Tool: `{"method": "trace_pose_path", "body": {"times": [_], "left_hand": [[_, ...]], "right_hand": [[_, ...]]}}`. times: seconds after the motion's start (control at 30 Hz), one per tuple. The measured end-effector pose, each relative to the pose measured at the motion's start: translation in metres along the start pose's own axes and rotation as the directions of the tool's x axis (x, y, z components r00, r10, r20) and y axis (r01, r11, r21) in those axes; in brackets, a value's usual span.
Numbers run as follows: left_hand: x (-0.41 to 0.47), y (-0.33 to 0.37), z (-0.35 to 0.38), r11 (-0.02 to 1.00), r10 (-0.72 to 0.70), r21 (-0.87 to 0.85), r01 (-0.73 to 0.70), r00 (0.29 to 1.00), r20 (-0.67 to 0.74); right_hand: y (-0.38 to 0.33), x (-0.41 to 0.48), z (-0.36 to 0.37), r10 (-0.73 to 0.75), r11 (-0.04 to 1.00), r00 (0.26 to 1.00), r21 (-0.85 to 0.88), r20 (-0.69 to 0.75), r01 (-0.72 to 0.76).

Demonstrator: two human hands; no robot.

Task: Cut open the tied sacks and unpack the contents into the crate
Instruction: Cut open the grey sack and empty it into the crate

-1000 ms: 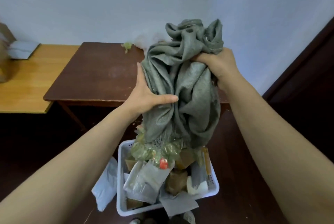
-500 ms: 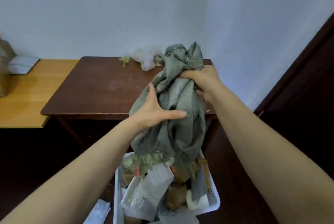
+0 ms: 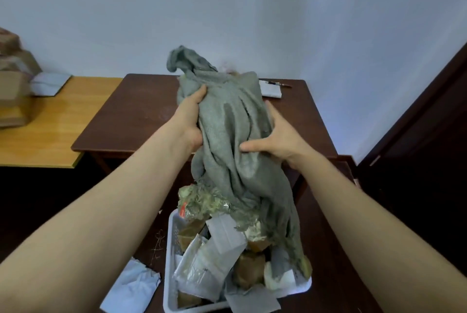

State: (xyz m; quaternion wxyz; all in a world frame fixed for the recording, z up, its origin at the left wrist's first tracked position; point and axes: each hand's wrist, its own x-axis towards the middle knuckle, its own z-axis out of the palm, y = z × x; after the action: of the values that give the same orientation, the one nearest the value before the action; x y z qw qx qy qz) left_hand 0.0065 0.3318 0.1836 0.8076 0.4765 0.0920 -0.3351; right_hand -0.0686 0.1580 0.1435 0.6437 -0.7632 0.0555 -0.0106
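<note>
Sack point(image 3: 232, 136): grey cloth, open end down over the white crate point(image 3: 168, 257), near the dark surface point(image 3: 131, 115).
Fingers: left hand point(image 3: 192, 120) clenched on the upper left fold; right hand point(image 3: 276, 137) grasping the right flank.
Risk: the heaped packets point(image 3: 212, 259) may slide over the crate rim if more drops; a grey packet point(image 3: 131, 287) lies on the floor left of it.
Room: pale wall point(image 3: 227, 9), dark door point(image 3: 429, 123) right, lighter surface point(image 3: 58, 120) far left.

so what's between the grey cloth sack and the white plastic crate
Head view: a crumpled greenish plastic bag hangs from the grey cloth sack over the white plastic crate.
</note>
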Motion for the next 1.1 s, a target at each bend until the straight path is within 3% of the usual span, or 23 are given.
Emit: {"method": "trace_pose_path", "body": {"times": [0.07, 0.13, 0.2, 0.27, 0.3, 0.33, 0.37, 0.4, 0.43, 0.47, 0.53, 0.57, 0.63, 0.67, 0.73, 0.83, 0.9, 1.0, 1.1], "left_hand": [[0.003, -0.003, 0.001, 1.000, -0.019, -0.025, 0.019, 1.000, -0.004], [0.002, -0.002, -0.003, 0.996, -0.093, 0.010, 0.094, 0.995, -0.031], [0.001, 0.002, -0.012, 0.979, -0.105, 0.158, 0.126, 0.985, -0.138], [0.006, 0.003, -0.028, 0.875, 0.093, 0.473, 0.103, 0.923, -0.374], [0.008, 0.002, -0.034, 0.779, 0.276, 0.618, 0.109, 0.825, -0.494], [0.008, 0.001, -0.039, 0.702, 0.444, 0.708, 0.076, 0.731, -0.518], [0.005, 0.001, -0.041, 0.667, 0.518, 0.744, -0.041, 0.743, -0.423], [0.001, 0.001, -0.041, 0.681, 0.483, 0.700, -0.213, 0.850, -0.211], [-0.005, -0.001, -0.037, 0.771, 0.327, 0.562, -0.300, 0.944, 0.055], [-0.013, -0.004, -0.032, 0.855, 0.145, 0.446, -0.264, 0.948, 0.284], [-0.016, -0.013, -0.027, 0.857, 0.008, 0.442, -0.267, 0.863, 0.505], [-0.015, -0.021, -0.021, 0.776, 0.039, 0.533, -0.338, 0.868, 0.495], [-0.006, -0.038, -0.010, 0.601, 0.349, 0.675, -0.428, 0.900, 0.261], [-0.003, -0.043, -0.008, 0.612, 0.478, 0.671, -0.418, 0.872, 0.107], [0.004, -0.047, -0.010, 0.757, 0.512, 0.533, -0.379, 0.851, -0.122], [0.012, -0.035, -0.028, 0.893, 0.405, 0.337, -0.299, 0.859, -0.312], [0.013, -0.025, -0.038, 0.964, 0.251, 0.175, -0.199, 0.897, -0.363], [0.013, -0.021, -0.038, 0.996, -0.033, 0.077, 0.053, 0.969, -0.244], [0.013, -0.035, -0.029, 0.992, -0.120, 0.029, 0.125, 0.984, -0.134]], "right_hand": [[0.009, 0.003, 0.017, -0.026, 0.999, 0.995, 0.032, -0.092, 0.029], [0.011, 0.008, 0.019, 0.009, 0.985, 0.956, 0.167, -0.295, 0.042], [0.007, 0.010, 0.012, 0.051, 0.961, 0.916, 0.268, -0.397, 0.063], [-0.001, 0.010, 0.004, 0.014, 0.966, 0.918, 0.242, -0.397, 0.090], [-0.006, 0.008, 0.002, -0.015, 0.969, 0.925, 0.224, -0.379, 0.108], [-0.012, 0.007, 0.001, -0.037, 0.966, 0.936, 0.226, -0.351, 0.123], [-0.017, 0.005, 0.001, -0.038, 0.960, 0.948, 0.251, -0.316, 0.122], [-0.021, 0.004, 0.001, -0.023, 0.956, 0.958, 0.275, -0.286, 0.105], [-0.023, 0.005, 0.001, 0.001, 0.956, 0.964, 0.283, -0.265, 0.076], [-0.025, 0.006, 0.001, 0.024, 0.960, 0.969, 0.277, -0.246, 0.046], [-0.030, 0.006, 0.008, 0.031, 0.964, 0.976, 0.265, -0.215, 0.027], [-0.032, 0.006, 0.013, 0.012, 0.965, 0.980, 0.261, -0.198, 0.041], [-0.036, 0.006, 0.024, -0.024, 0.973, 0.990, 0.223, -0.138, 0.055], [-0.038, 0.007, 0.025, -0.023, 0.979, 0.995, 0.197, -0.099, 0.043], [-0.040, 0.008, 0.017, 0.010, 0.993, 0.999, 0.117, -0.047, -0.004], [-0.028, 0.004, -0.010, 0.024, 0.973, 0.981, -0.220, -0.195, -0.067], [-0.009, -0.007, -0.018, 0.067, 0.947, 0.968, -0.289, -0.241, -0.137], [0.023, -0.017, -0.004, 0.232, 0.961, 0.955, -0.105, -0.185, -0.254], [0.042, -0.010, 0.015, 0.319, 0.940, 0.939, 0.171, -0.132, -0.295]]}}
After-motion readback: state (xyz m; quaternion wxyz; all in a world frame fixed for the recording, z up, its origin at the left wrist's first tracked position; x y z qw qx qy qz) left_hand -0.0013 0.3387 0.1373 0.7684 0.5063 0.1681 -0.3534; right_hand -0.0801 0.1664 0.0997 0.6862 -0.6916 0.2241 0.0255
